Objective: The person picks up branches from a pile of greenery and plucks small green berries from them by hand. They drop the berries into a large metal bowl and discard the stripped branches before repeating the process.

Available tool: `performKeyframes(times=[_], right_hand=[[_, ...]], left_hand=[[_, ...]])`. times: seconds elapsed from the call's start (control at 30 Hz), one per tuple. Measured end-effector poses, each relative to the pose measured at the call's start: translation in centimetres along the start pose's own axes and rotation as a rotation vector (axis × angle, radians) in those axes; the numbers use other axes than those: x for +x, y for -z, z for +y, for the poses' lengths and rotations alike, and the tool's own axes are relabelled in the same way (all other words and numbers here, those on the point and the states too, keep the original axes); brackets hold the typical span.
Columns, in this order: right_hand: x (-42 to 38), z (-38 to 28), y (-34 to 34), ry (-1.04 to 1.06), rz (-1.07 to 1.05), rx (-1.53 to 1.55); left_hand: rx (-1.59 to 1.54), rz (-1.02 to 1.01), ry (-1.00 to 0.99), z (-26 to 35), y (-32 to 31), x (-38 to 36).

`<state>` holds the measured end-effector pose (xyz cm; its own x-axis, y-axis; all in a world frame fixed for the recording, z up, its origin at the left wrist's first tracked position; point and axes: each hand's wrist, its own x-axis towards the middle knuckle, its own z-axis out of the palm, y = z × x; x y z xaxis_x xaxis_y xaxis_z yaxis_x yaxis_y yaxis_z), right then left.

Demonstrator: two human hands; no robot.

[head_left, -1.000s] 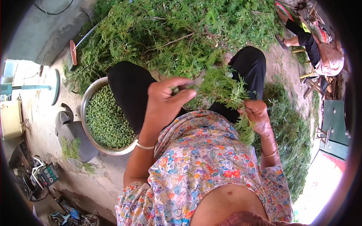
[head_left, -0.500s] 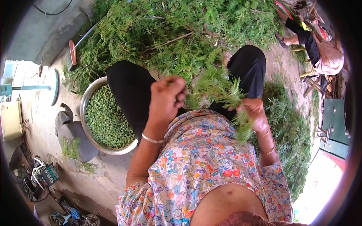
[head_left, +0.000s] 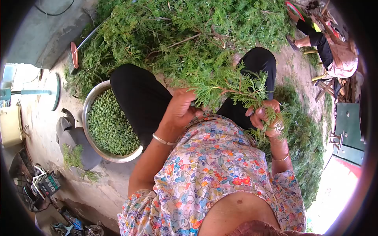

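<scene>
A leafy evergreen sprig (head_left: 232, 89) with flat, scaly green sprays stretches across my lap. My right hand (head_left: 268, 116) is closed around its right end, with fronds sticking out over the fingers. At the sprig's left end, my left hand (head_left: 182, 109) has its fingers curled together among the leaf tips; what they pinch, if anything, is hidden. Beside my left knee stands a wide metal basin (head_left: 87, 125), filled with small green cones (head_left: 112, 126).
A big heap of cut evergreen branches (head_left: 185, 39) spreads ahead, and more greenery (head_left: 303, 145) lies to my right. A grey stool-like object (head_left: 80, 143) with a loose sprig stands left of the basin. Another person (head_left: 334, 51) sits at the far right.
My left hand has moved right and slightly down to the sprig's end. The sprig has turned and now spreads wider between both hands. My right hand still holds it.
</scene>
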<state>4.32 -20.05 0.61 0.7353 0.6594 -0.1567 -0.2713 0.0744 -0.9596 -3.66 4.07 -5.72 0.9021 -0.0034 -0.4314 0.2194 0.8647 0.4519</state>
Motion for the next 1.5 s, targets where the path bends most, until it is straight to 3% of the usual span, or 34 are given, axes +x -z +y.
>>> performKeyframes(times=[0.07, 0.2, 0.27, 0.3, 0.4, 0.47, 0.5, 0.6, 0.63, 0.7, 0.8, 0.83, 0.93, 0.97, 1.07, 1.13, 1.17, 1.23, 1.27, 1.33, 1.5], right_hand=[[-0.1, 0.5, 0.5, 0.031, -0.057, -0.061], [-0.2, -0.8, 0.2, -0.054, -0.043, -0.372], [-0.5, -0.7, 0.7, 0.124, 0.02, -0.674], [-0.6, -0.8, 0.9, 0.125, 0.031, -0.674], [-0.5, -2.7, 0.6, 0.463, 0.105, -1.055], [-0.5, -3.6, 0.6, 0.418, 0.093, -1.093], [-0.5, -3.8, 0.7, 0.372, 0.07, -1.126], [-0.6, -2.6, 1.7, 0.416, 0.055, -1.229], [-0.6, -1.9, 1.9, 0.471, 0.063, -1.219], [-0.6, -1.3, 1.8, 0.518, 0.094, -1.27], [-0.9, -0.9, 1.9, 0.478, 0.055, -1.377], [-1.1, -0.6, 2.0, 0.475, 0.061, -1.376], [-1.4, 0.1, 2.3, 0.458, 0.087, -1.359], [-1.4, 0.5, 2.5, 0.456, 0.088, -1.358], [-1.7, 1.6, 3.1, 0.468, 0.11, -1.282], [-1.8, 2.0, 3.2, 0.488, 0.156, -1.243], [-1.8, 2.0, 3.1, 0.488, 0.153, -1.241], [-1.5, 2.1, 2.8, 0.542, 0.209, -1.249], [-1.6, 2.3, 3.0, 0.541, 0.208, -1.247], [-1.8, 2.8, 3.7, 0.545, 0.197, -1.239], [-1.9, 2.3, 3.5, 0.532, 0.15, -1.241]], left_hand=[[-0.034, -0.029, 0.097, -0.5, -0.3, 0.3], [-0.122, 0.096, 0.009, -1.1, -0.5, 0.6], [0.001, 0.065, -0.126, 0.3, 0.1, 1.0], [0.006, 0.058, -0.119, 1.0, 0.4, 0.7], [0.056, 0.063, -0.228, 3.0, -0.3, -0.6], [0.177, -0.016, -0.425, 3.7, -1.8, -1.4], [0.178, -0.019, -0.421, 3.9, -2.8, -1.8], [0.651, -0.06, -0.638, 3.9, -6.3, -2.4], [0.653, -0.062, -0.637, 3.5, -7.1, -2.1], [1.0, -0.058, -0.861, 2.6, -8.5, -1.4], [1.226, -0.074, -0.944, 0.8, -7.8, 0.8], [1.228, -0.08, -0.941, 0.4, -7.3, 1.3], [1.52, -0.042, -0.622, -0.5, -5.8, 2.2], [1.521, -0.043, -0.619, -0.9, -5.3, 2.5], [1.329, -0.083, -0.626, -1.7, -4.6, 2.4], [1.067, -0.091, -0.405, -1.5, -4.9, 2.1], [1.068, -0.087, -0.404, -1.4, -5.0, 2.0], [0.902, -0.197, -0.107, -0.7, -5.0, 1.7], [0.902, -0.195, -0.105, -0.4, -5.1, 1.5], [0.865, -0.182, 0.087, 0.0, -5.4, 1.0], [0.582, -0.078, 0.004, -0.6, -3.6, 1.1]])
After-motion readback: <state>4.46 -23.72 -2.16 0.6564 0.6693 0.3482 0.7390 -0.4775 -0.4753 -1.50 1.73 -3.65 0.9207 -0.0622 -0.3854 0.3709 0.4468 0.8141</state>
